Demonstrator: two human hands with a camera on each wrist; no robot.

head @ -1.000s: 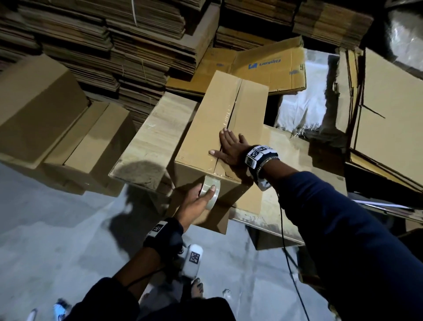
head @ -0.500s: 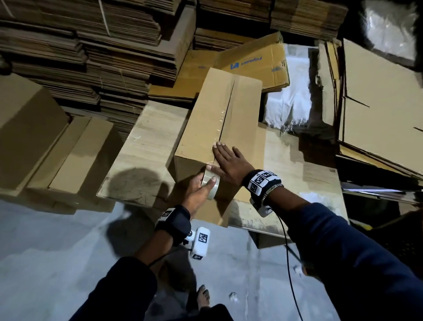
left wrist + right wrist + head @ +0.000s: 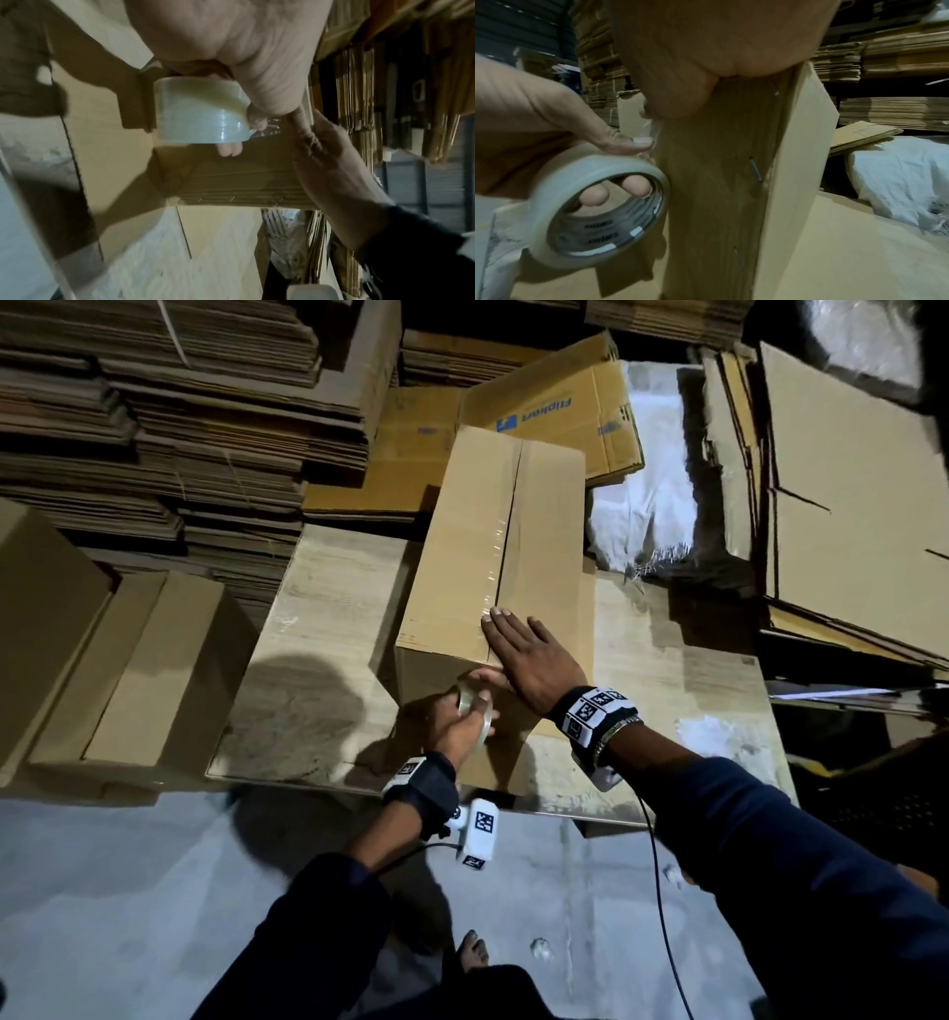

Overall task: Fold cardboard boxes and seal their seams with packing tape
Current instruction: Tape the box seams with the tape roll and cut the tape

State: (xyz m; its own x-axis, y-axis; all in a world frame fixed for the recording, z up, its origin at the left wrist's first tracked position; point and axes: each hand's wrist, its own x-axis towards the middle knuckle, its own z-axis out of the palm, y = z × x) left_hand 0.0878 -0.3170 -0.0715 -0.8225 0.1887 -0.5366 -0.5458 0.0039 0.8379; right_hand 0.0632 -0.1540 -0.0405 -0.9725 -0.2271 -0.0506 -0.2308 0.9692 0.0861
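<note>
1. On our far left we see two assembled boxes standing on the grey floor, with tall stacks of flattened cardboard behind them.
2. Next comes the pale wooden table, its near edge just in front of us, carrying a dark shadow on its left part.
3. Our left hand grips the tape roll: in the right wrist view two fingers curl through the core and the thumb lies across the outer rim. The roll sits against the near end face of the box, just below its top edge.
4. The cardboard box we are sealing lies lengthwise on the table, running away from us. A strip of clear tape runs along the centre seam of its top face.
5. Our right hand lies flat on the near end of the box top, fingers straight and close together, pressing on the taped seam beside the edge; its thumb reaches over the edge toward the roll.
6. Beyond the box a flattened carton with blue print leans on the stacks.
7. To the right of the box we see crumpled white sacking, partly on the table's far side.
8. At our far right large flat cardboard sheets lean in a pile.
</note>
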